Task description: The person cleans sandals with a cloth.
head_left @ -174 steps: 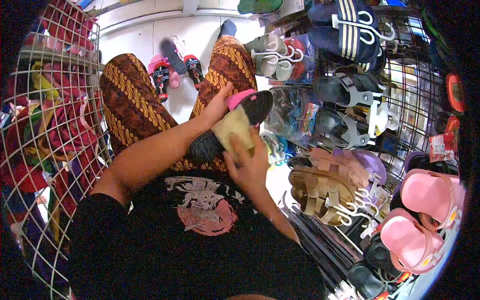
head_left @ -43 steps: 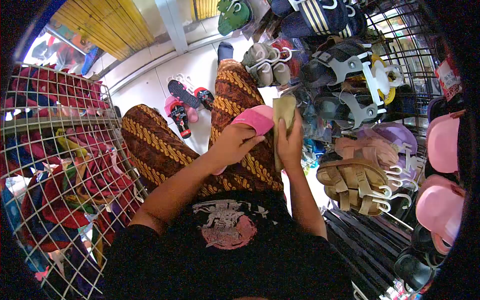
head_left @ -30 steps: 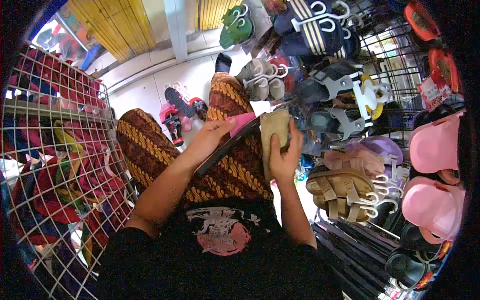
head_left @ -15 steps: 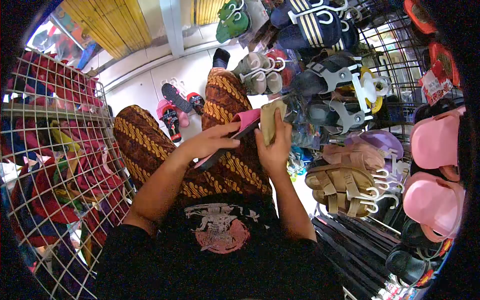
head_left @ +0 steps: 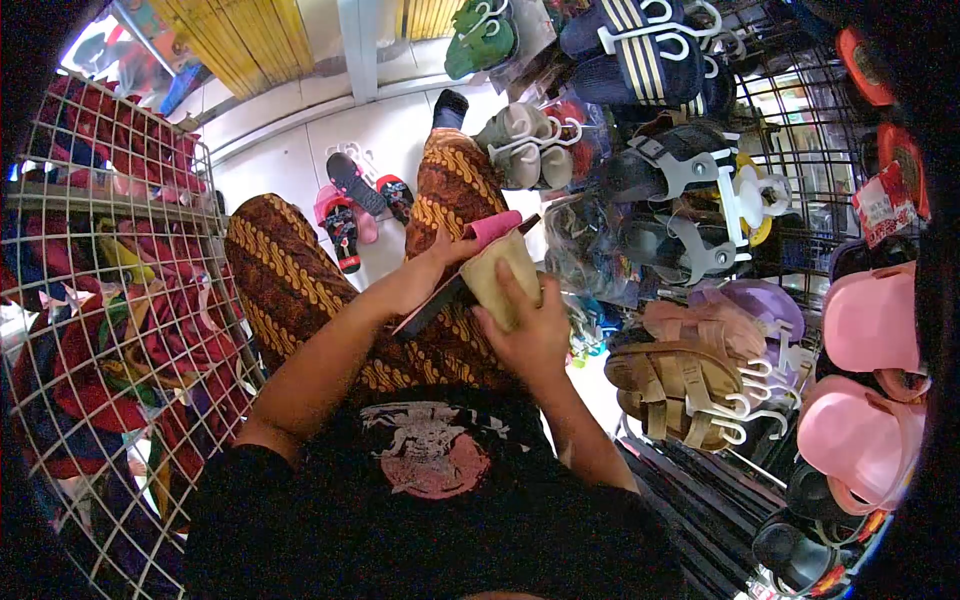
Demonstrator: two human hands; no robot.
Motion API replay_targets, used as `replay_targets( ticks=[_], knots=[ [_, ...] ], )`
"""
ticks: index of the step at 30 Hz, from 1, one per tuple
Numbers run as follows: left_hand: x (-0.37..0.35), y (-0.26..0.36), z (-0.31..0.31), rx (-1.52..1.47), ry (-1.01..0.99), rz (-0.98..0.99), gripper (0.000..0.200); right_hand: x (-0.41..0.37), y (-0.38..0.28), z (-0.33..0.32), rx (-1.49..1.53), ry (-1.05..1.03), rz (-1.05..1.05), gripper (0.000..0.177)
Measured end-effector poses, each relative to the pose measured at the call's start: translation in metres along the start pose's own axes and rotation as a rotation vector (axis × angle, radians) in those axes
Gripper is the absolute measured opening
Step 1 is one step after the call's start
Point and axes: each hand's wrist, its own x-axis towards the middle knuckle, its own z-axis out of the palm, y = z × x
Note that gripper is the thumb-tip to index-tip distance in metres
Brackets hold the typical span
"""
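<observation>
My left hand (head_left: pixel 425 272) is closed around a slide sandal (head_left: pixel 432 308) with a dark sole and a pink strap, held tilted above my lap. Folded in my right hand (head_left: pixel 535 335) is a beige cloth (head_left: pixel 488 284). The fingers press it against the side of the sandal, just below the pink strap. Part of the sandal is hidden behind the cloth and my left fingers. Patterned brown trousers (head_left: pixel 285 260) cover my legs beneath both hands.
A wire grid rack (head_left: pixel 120 330) with colourful footwear stands at left. Several sandals (head_left: pixel 355 190) lie on the white floor (head_left: pixel 290 160) ahead. At right hang brown sandals (head_left: pixel 675 385), pink sandals (head_left: pixel 860 430) and dark striped slides (head_left: pixel 640 60) on white hangers.
My right hand has moved left and down with the cloth, from the sandal's toe side across to its middle. The sandal in my left hand has shifted slightly.
</observation>
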Motion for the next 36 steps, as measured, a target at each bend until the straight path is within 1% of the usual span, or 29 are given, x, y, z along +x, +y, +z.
replay_targets(
  ticks=[1, 3, 4, 5, 6, 8, 9, 12, 13, 14, 16, 17, 18, 20, 22, 23, 26, 27, 28, 30, 31, 32, 33, 36],
  knots=[
    [0.001, 0.004, 0.001, -0.071, -0.006, -0.020, 0.082, -0.002, 0.010, 0.002, 0.012, -0.012, 0.061, 0.065],
    [-0.004, 0.019, -0.002, -0.129, -0.060, 0.031, 0.084, 0.013, 0.022, -0.004, -0.042, 0.100, 0.207, 0.066],
    [-0.005, 0.021, -0.001, -0.083, -0.052, 0.066, 0.085, 0.018, 0.024, -0.006, -0.072, 0.159, 0.281, 0.066],
    [-0.007, 0.022, -0.001, -0.036, -0.043, 0.101, 0.085, 0.016, 0.024, -0.006, -0.061, 0.165, 0.284, 0.066],
    [-0.007, 0.022, -0.001, 0.012, -0.035, 0.137, 0.086, 0.009, 0.022, -0.007, -0.062, 0.078, 0.187, 0.065],
    [-0.007, 0.019, 0.002, -0.056, -0.018, 0.060, 0.087, -0.007, 0.014, -0.009, -0.060, -0.094, -0.004, 0.064],
    [-0.007, 0.017, 0.003, -0.088, -0.010, 0.022, 0.087, -0.006, 0.016, -0.009, -0.065, -0.044, 0.037, 0.065],
    [-0.002, 0.064, -0.001, -0.008, -0.093, 0.187, 0.090, 0.006, 0.032, -0.010, -0.084, 0.105, 0.157, 0.065],
    [-0.001, 0.058, -0.001, 0.036, -0.109, 0.190, 0.091, 0.010, 0.036, -0.011, 0.000, 0.128, 0.272, 0.065],
    [0.001, 0.048, -0.002, 0.082, -0.124, 0.197, 0.091, 0.006, 0.036, -0.009, -0.015, 0.128, 0.207, 0.064],
    [0.003, 0.052, -0.002, 0.041, -0.112, 0.172, 0.092, -0.006, 0.024, -0.002, -0.042, 0.127, 0.070, 0.064],
    [0.000, 0.058, 0.001, -0.049, -0.089, 0.135, 0.092, -0.014, 0.009, -0.008, -0.091, -0.063, 0.054, 0.063],
    [-0.002, 0.062, 0.003, -0.138, -0.064, 0.098, 0.092, -0.015, -0.004, -0.013, 0.050, -0.182, 0.035, 0.063],
    [-0.006, 0.044, 0.003, -0.142, -0.141, -0.008, 0.083, -0.015, -0.001, -0.011, 0.115, -0.115, 0.006, 0.064],
    [-0.007, 0.028, 0.011, -0.135, -0.118, -0.055, 0.079, -0.001, 0.013, -0.009, 0.047, 0.026, 0.177, 0.065],
    [-0.009, 0.022, 0.014, -0.136, -0.113, -0.076, 0.078, 0.006, 0.016, -0.011, 0.087, 0.077, 0.255, 0.066],
    [-0.012, 0.017, 0.011, -0.137, -0.133, -0.104, 0.078, -0.002, 0.002, -0.017, 0.116, -0.132, 0.146, 0.064],
    [-0.017, 0.019, 0.011, -0.415, -0.165, -0.142, 0.084, -0.008, -0.006, -0.019, 0.109, -0.276, 0.037, 0.062],
    [-0.016, 0.019, 0.007, -0.307, -0.180, -0.131, 0.087, -0.009, -0.011, -0.024, 0.190, -0.349, -0.019, 0.061],
    [-0.014, 0.027, -0.003, -0.093, -0.209, -0.109, 0.093, -0.009, 0.001, -0.021, 0.100, -0.337, 0.070, 0.061],
    [-0.009, 0.060, -0.001, -0.129, -0.184, 0.044, 0.102, -0.005, 0.014, -0.017, 0.089, -0.197, 0.102, 0.061],
    [-0.009, 0.065, -0.002, -0.121, -0.214, -0.029, 0.103, 0.001, 0.024, -0.014, 0.076, -0.058, 0.131, 0.060],
    [-0.007, 0.068, -0.004, -0.110, -0.241, -0.102, 0.104, 0.008, 0.021, -0.018, 0.072, 0.007, 0.155, 0.060],
    [-0.011, 0.070, -0.003, -0.312, -0.187, -0.273, 0.108, -0.004, -0.006, -0.016, 0.063, -0.329, 0.063, 0.061]
  ],
)
